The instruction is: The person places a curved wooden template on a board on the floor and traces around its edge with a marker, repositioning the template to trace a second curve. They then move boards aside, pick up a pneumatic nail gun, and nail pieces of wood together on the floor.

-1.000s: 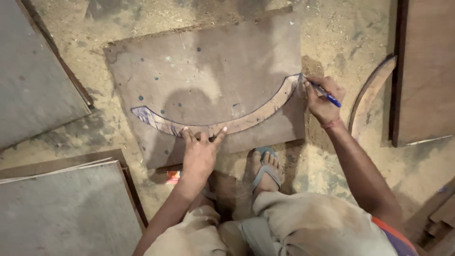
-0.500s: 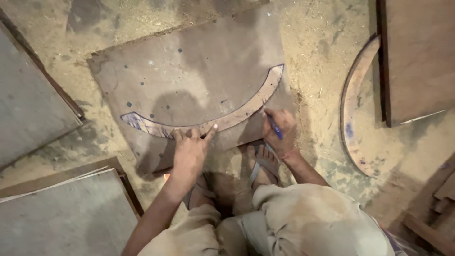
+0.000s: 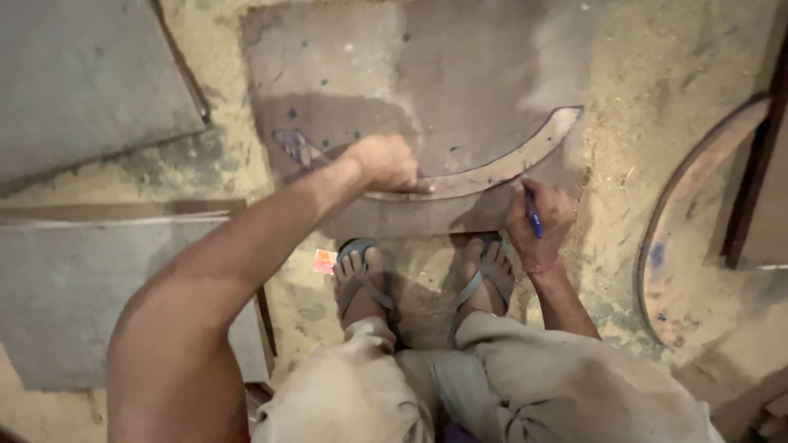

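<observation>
A curved, crescent-shaped wooden template (image 3: 517,161) lies on a brown flat board (image 3: 460,74) on the dusty floor. My left hand (image 3: 384,164) presses down on the middle of the template, fingers bent over it. My right hand (image 3: 538,215) holds a blue pen (image 3: 533,215) with its tip at the template's lower edge, near the board's front edge. The template's left end (image 3: 294,148) shows past my left wrist. My two sandalled feet (image 3: 427,279) stand just below the board.
Grey flat sheets lie at the upper left (image 3: 82,82) and lower left (image 3: 98,295). Another curved wooden piece (image 3: 681,221) lies on the floor at the right, beside a dark board (image 3: 759,189). A small red-orange scrap (image 3: 325,261) sits by my left foot. Sawdust covers the floor.
My right hand with the pen has travelled from the template's far right tip down along its lower edge toward the middle. The view has moved closer and shifted; my left hand stays pressed on the template.
</observation>
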A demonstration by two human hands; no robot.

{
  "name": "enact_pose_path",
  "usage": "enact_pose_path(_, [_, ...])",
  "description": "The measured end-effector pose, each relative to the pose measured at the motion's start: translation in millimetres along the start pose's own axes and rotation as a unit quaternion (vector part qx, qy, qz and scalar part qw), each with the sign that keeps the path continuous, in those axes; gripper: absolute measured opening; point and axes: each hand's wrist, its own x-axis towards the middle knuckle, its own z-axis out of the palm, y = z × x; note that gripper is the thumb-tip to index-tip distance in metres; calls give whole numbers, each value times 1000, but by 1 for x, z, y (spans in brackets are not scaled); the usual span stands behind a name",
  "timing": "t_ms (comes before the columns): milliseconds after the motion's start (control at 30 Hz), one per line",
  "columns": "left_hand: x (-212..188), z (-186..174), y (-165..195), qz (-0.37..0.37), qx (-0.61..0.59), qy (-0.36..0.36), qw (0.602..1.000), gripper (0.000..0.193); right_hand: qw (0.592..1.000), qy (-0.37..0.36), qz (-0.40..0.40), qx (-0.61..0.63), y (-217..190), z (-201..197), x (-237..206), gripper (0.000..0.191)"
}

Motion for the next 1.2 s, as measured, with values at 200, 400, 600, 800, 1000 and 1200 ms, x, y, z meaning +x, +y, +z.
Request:
enact_pose_path(200, [17, 12, -15, 64, 48, 24, 997, 61, 997, -48, -61, -10, -33, 4, 2, 11])
enact_pose_path(400, [50, 17, 0, 26, 51, 34, 998, 62, 968, -183, -170, 14, -81, 28, -8, 22])
enact_pose_path(600, [51, 11, 4, -26, 19, 3, 999, 66, 929, -218, -289, 71, -111, 76, -16, 42])
enact_pose_path(800, [40, 10, 3, -79, -31, 28, 996, 69, 895, -225, -378, 67, -154, 128, -11, 45])
enact_pose_path(1000, [33, 7, 1, -102, -69, 28, 992, 60, 862, -248, -439, 55, -209, 177, 8, 49])
enact_pose_path(1200, [13, -3, -3, -120, -115, 14, 986, 51, 847, -167, -496, 94, -254, 232, 47, 45])
